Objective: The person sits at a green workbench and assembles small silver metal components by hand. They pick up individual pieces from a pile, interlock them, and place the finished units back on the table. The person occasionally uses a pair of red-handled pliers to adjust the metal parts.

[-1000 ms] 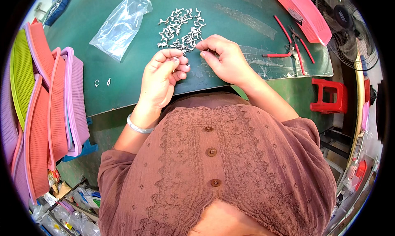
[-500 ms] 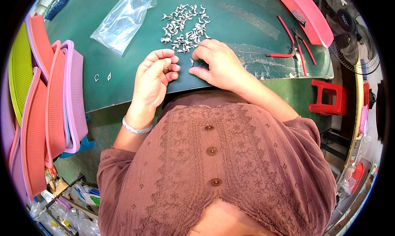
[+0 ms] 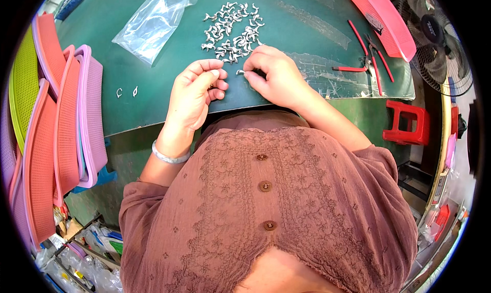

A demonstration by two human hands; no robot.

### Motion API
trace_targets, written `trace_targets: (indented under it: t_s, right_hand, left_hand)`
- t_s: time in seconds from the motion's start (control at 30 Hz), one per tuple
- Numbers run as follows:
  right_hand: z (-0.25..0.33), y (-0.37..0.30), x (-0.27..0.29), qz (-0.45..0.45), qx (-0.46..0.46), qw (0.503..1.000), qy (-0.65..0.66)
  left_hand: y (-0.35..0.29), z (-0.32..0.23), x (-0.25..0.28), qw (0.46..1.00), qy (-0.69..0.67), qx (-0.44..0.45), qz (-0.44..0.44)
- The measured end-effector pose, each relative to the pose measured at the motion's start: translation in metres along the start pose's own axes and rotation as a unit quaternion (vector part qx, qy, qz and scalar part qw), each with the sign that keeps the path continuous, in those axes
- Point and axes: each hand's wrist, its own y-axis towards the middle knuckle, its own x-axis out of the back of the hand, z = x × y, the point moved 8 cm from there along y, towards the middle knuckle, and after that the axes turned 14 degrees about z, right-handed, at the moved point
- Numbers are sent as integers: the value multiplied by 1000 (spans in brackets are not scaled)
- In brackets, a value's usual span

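My left hand (image 3: 197, 91) is above the near edge of the green table (image 3: 169, 93). Its thumb presses against the curled fingers, and whatever lies between them is too small to make out. To its right, my right hand (image 3: 279, 77) pinches a small curved silver metal piece (image 3: 239, 72) between thumb and forefinger. The tip of that piece sticks out toward my left hand. Just beyond both hands, many similar curved silver metal pieces (image 3: 225, 28) lie loosely spread in a ring-like heap.
A clear plastic bag (image 3: 156, 24) lies left of the heap. Two small pale metal parts (image 3: 135, 91) rest farther left. Red-handled pliers (image 3: 368, 63) and a pink basket (image 3: 388, 27) are at right, near a fan (image 3: 434, 32). Stacked plastic baskets (image 3: 92, 114) stand at left; a red stool (image 3: 409, 123) stands below.
My right hand has shifted slightly up and right. The silver piece at its fingertips now lies more sideways than upright. My left hand stays pinched in nearly the same place.
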Motion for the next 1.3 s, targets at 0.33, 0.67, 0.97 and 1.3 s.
trace_targets:
  t_s: [0.33, 0.67, 0.97, 1.3]
  right_hand:
    - [5, -3, 18, -93, 44, 984, 146]
    - [11, -7, 21, -109, 80, 986, 95]
    - [5, -6, 18, -87, 50, 980, 170]
    - [-18, -8, -7, 30, -96, 896, 433]
  left_hand:
    - [0, 4, -25, 997, -4, 46, 68]
    - [2, 4, -30, 996, -48, 34, 70]
    - [5, 6, -28, 997, -43, 29, 62]
    - [6, 6, -29, 996, -24, -15, 89]
